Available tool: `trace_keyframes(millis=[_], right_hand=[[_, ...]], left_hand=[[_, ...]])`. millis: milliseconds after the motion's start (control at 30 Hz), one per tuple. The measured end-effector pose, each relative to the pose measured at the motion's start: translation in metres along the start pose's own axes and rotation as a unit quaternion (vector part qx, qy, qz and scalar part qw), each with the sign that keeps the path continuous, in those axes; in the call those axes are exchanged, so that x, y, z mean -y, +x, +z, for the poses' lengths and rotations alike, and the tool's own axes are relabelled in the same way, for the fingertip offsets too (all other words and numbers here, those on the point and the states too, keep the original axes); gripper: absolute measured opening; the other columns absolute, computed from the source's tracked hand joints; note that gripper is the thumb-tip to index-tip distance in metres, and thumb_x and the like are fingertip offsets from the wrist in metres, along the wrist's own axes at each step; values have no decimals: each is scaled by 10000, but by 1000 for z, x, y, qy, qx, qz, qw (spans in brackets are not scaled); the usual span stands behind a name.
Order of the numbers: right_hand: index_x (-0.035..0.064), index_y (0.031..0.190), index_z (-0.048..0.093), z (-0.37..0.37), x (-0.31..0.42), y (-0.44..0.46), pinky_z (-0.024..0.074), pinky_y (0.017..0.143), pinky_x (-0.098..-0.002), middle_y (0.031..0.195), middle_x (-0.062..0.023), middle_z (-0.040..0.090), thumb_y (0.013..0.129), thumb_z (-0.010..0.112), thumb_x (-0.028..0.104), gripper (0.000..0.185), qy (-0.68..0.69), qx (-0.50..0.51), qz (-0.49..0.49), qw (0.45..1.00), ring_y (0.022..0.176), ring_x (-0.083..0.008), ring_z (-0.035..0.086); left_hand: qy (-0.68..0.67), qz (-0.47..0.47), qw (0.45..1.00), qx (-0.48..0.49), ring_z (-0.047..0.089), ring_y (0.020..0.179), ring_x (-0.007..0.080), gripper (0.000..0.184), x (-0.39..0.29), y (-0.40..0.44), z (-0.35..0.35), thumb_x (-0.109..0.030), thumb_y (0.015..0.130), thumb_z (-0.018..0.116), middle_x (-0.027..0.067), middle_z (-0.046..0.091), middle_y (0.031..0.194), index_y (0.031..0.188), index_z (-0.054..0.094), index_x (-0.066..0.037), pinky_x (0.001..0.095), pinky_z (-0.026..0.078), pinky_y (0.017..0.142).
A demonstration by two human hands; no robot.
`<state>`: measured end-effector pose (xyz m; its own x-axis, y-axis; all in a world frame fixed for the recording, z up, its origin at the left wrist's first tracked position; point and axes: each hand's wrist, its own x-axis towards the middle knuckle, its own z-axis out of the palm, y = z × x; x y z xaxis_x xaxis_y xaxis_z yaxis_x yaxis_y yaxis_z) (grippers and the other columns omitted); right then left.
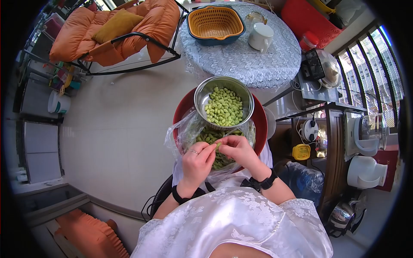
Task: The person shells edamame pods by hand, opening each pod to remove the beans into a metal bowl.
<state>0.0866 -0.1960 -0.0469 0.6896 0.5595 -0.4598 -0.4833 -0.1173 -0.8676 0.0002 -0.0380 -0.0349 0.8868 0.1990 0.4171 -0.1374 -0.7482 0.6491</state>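
My left hand (198, 160) and my right hand (238, 150) meet over a plastic bag, their fingertips pinched on a green bean pod (218, 146). Under them, more green pods (209, 136) lie in the clear plastic bag (185, 129), which sits in a red basin (260, 122) on my lap. Just beyond my fingers, a steel pot (200, 101) rests over the far part of the basin. Shelled light-green beans (224, 107) cover its bottom. My fingers partly hide the pod.
Ahead, a round table with a lace cloth (223, 64) bears an orange basket (215, 23) and a white mug (260, 38). An orange rocking chair (124, 32) stands at the far left. To my right are a wooden shelf (337, 142) and a wrapped blue water bottle (303, 180).
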Motion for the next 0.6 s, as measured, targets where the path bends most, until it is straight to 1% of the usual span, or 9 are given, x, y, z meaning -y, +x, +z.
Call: trace_keyframes(millis=[200,233,300,333,400,467,500,567,600], right_hand=[[10,1043,736,-1,-8,-1,364,525,-175,752,59,637,900,687,105,178,31,10,-6,999,605,-1,492],[10,1043,736,-1,-10,-1,364,525,-175,752,59,637,900,687,105,178,32,9,-6,999,605,-1,492],[-1,1051,731,0,-12,0,389,543,-171,777,48,655,906,676,92,181,-14,-15,-48,999,630,-2,520],[-1,1051,731,2,-12,0,389,543,-171,777,48,655,906,676,92,181,-14,-14,-48,999,630,-2,520],[-7,1070,730,6,-10,-1,420,563,-172,800,36,671,922,677,95,187,-9,-26,-92,995,661,-4,550],[-5,1083,730,6,-3,-3,430,569,-173,809,32,675,931,682,112,198,-8,-19,-78,997,670,-8,561],[-4,1096,731,6,0,-4,440,576,-175,817,28,680,941,688,129,209,-6,-11,-64,998,679,-11,571],[-4,1102,731,4,3,-3,437,569,-176,812,31,675,947,691,144,218,-13,-5,-56,998,669,-12,564],[-3,1108,731,2,4,-4,435,563,-177,806,33,671,953,695,159,228,-20,0,-48,999,659,-14,558]], left_hand=[[-15,11,1000,6,670,773,258,181,-3,3,-4,-23,769,768,66,666,886,944,743,-60,369,553,666],[-28,6,1000,6,671,769,265,183,-4,4,-5,-3,770,768,79,670,886,945,743,-48,363,553,668],[-40,1,999,6,673,766,272,185,-4,4,-5,17,770,767,93,674,885,946,743,-37,357,552,671],[-45,-17,999,6,675,761,267,174,-3,5,-5,19,780,764,98,673,884,945,739,-31,347,553,666],[-50,-34,998,6,678,756,262,162,-4,5,-4,21,790,760,103,673,882,943,735,-25,337,554,662],[-122,-134,984,5,685,758,221,132,-6,4,-4,9,821,748,103,671,887,950,725,-10,306,550,653],[-121,-134,984,5,685,758,221,132,-6,4,-4,9,821,748,103,671,887,950,725,-10,306,550,653],[-166,-213,962,44,681,775,157,96,-6,6,-6,-6,870,723,81,663,892,964,715,11,270,541,667],[-165,-214,962,43,681,775,157,96,-3,4,-5,-6,870,723,81,663,892,964,715,11,270,541,667]])
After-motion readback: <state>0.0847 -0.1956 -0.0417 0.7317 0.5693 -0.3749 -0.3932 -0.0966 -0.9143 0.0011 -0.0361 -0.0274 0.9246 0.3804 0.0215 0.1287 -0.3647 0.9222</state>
